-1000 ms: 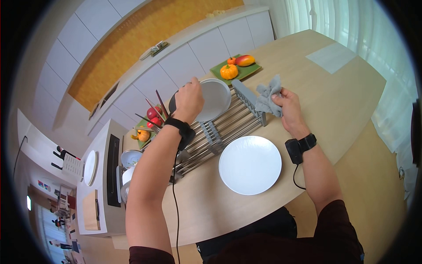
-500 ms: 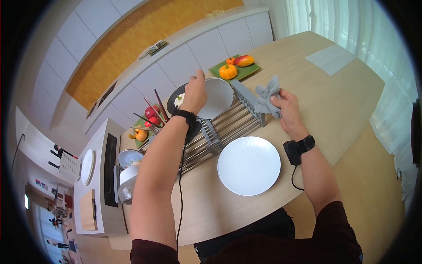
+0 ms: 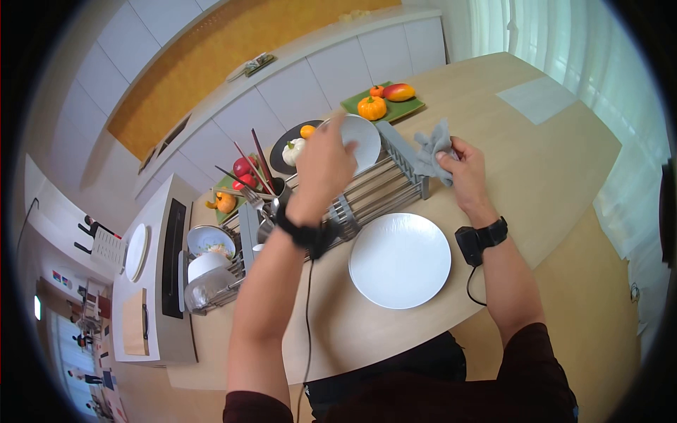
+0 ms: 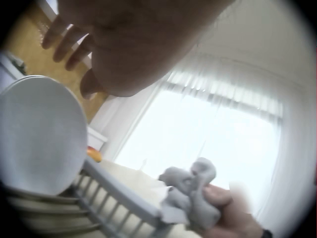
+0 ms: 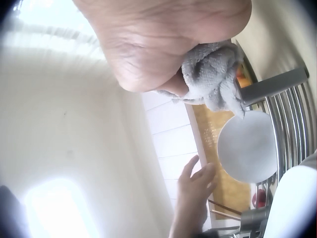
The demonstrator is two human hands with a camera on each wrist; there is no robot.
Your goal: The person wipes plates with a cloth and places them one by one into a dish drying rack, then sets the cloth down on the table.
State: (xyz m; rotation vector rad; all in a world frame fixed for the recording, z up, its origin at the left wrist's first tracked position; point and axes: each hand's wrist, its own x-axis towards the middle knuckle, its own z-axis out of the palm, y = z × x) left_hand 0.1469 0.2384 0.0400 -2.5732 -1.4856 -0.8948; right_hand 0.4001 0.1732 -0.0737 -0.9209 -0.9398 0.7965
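A grey plate (image 3: 361, 144) stands upright in the far end of the metal dish rack (image 3: 381, 192). Over the rack, just on the near side of that plate, is my left hand (image 3: 326, 163); its fingers are spread and hold nothing in the left wrist view (image 4: 74, 49). My right hand (image 3: 468, 176) grips a crumpled grey cloth (image 3: 434, 151) beside the rack's right end, and the cloth also shows in the right wrist view (image 5: 210, 74). A white plate (image 3: 400, 261) lies flat on the table in front of the rack.
Behind the rack are a dark plate with a white pumpkin (image 3: 293, 151) and a green tray (image 3: 405, 109) with pumpkins and a mango. Chopsticks and forks stand in a holder (image 3: 276, 192). Bowls (image 3: 209, 266) sit at the rack's left end, beside a white counter (image 3: 159, 310).
My left hand has come away from the upright grey plate, back toward me and slightly right, uncovering the white pumpkin. My right hand still grips the cloth in nearly the same place.
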